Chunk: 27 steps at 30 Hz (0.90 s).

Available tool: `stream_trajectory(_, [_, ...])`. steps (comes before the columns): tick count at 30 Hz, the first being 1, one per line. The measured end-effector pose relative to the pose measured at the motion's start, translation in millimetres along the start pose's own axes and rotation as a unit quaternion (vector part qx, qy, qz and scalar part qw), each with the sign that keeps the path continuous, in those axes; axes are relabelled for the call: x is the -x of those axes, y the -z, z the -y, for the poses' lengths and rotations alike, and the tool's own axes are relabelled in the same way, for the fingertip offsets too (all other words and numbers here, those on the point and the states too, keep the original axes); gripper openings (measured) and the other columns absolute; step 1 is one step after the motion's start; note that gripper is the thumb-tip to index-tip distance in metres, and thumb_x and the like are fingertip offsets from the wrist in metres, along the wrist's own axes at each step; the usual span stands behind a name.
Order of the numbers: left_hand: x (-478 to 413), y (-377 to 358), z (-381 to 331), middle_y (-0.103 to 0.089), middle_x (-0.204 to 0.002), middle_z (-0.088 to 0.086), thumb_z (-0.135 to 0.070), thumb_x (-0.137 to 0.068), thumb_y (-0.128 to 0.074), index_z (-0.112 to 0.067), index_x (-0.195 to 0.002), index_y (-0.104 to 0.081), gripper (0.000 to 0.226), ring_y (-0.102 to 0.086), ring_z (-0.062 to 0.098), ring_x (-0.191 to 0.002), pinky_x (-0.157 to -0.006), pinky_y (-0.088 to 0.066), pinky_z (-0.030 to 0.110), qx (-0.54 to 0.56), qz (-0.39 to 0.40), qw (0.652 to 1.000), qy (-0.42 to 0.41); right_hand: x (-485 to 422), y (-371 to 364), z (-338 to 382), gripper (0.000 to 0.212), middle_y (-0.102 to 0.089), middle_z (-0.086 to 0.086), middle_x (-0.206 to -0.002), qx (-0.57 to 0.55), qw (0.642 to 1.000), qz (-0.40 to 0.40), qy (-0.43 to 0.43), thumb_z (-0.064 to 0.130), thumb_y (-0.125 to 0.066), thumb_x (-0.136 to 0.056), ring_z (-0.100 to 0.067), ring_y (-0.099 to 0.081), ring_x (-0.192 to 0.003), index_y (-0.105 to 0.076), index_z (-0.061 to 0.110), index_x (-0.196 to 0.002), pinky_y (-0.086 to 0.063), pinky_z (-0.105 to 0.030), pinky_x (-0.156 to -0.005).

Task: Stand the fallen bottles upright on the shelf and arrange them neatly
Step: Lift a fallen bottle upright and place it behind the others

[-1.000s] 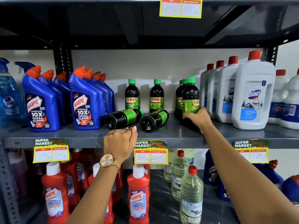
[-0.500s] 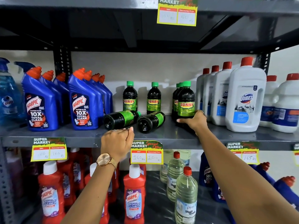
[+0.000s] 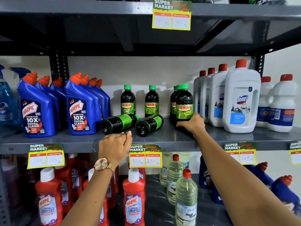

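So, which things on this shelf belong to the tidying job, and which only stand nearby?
Job: two fallen Sunny bottles; upright Sunny bottle under right hand; left hand.
Nearby: blue Harpic bottles; Domex bottles.

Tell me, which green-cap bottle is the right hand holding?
The right hand wraps the base of the front upright bottle in the right-hand cluster, beside the white bottles. The others stand or lie untouched.
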<state>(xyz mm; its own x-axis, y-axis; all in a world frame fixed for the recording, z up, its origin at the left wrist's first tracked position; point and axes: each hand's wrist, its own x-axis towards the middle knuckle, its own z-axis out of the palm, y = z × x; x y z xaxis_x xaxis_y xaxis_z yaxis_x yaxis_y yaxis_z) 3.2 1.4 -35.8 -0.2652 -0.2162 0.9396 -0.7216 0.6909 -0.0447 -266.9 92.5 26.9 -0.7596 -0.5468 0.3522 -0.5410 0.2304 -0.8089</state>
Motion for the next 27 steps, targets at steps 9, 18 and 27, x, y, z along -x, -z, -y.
stream_trajectory(9, [1, -1, 2, -0.05, -0.038, -0.004, -0.031, -0.092, -0.039, -0.014, -0.044, -0.058, 0.054, -0.049, 0.019, -0.034, -0.042, -0.024, 0.018, 0.0, -0.002, 1.0, -0.002, 1, 1, 1, 0.077, -0.062, -0.018, -0.119, -0.005, 1.0, 0.008, -0.023, 0.032, -0.087, -0.059, -0.033, -0.06, -0.108, -0.054, -0.001, -0.119, -0.054, -0.04, -0.087])
stream_trajectory(18, [0, 0, 2, -0.051, -0.039, -0.005, -0.028, -0.091, -0.043, -0.016, -0.044, -0.056, 0.05, -0.047, 0.017, -0.032, -0.042, -0.026, 0.018, -0.004, -0.022, 1.0, -0.022, 70, -20, 51, 0.052, -0.061, 0.001, -0.074, -0.039, 0.984, -0.065, 0.158, 0.066, -0.051, -0.083, -0.024, -0.061, -0.077, -0.057, 0.015, -0.081, -0.045, -0.031, -0.069])
stream_trajectory(27, [-2, 0, 2, -0.056, -0.042, -0.002, -0.029, -0.089, -0.043, -0.015, -0.045, -0.057, 0.049, -0.053, 0.02, -0.035, -0.04, -0.036, 0.022, -0.013, -0.03, 0.999, -0.018, 42, -49, 95, 0.077, -0.062, -0.009, -0.045, 0.046, 0.925, 0.352, -0.139, 0.078, -0.051, -0.074, -0.009, -0.05, -0.025, -0.056, 0.002, -0.087, -0.036, -0.01, -0.029])
